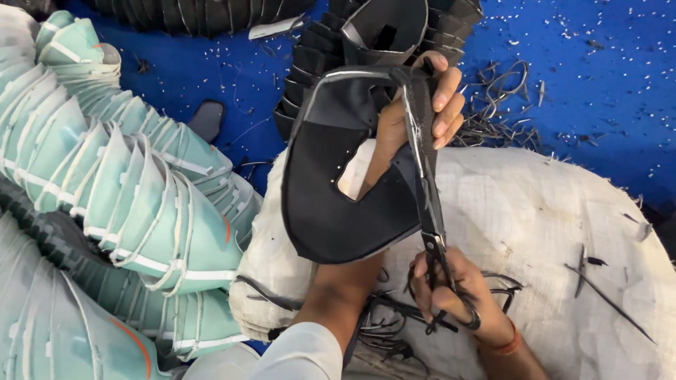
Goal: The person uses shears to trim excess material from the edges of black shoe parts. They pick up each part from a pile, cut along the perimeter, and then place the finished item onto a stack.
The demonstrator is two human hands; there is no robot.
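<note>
Here the left hand (415,116) pinches a black shoe upper (338,183) in its grip, while the right hand (451,292) grips scissors (433,239) cutting its edge.

Black shoe upper (331,190), flat-cut fabric piece w/ grey panel near top and pale piping round the collar edge. Held up off the white sack, toe end hanging down, opening facing cam. Row of small pale dots along inner edge by the cut-out. Thin black strip running down the rt edge, pinched at top. Scissors (440,267), small, dark metal, blades pointing up along that strip, tips touching its lower part, just beside upper's rt edge; handles lower down, ring loop showing at bottom. Blades nearly closed; exact gap hard to tell.
</note>
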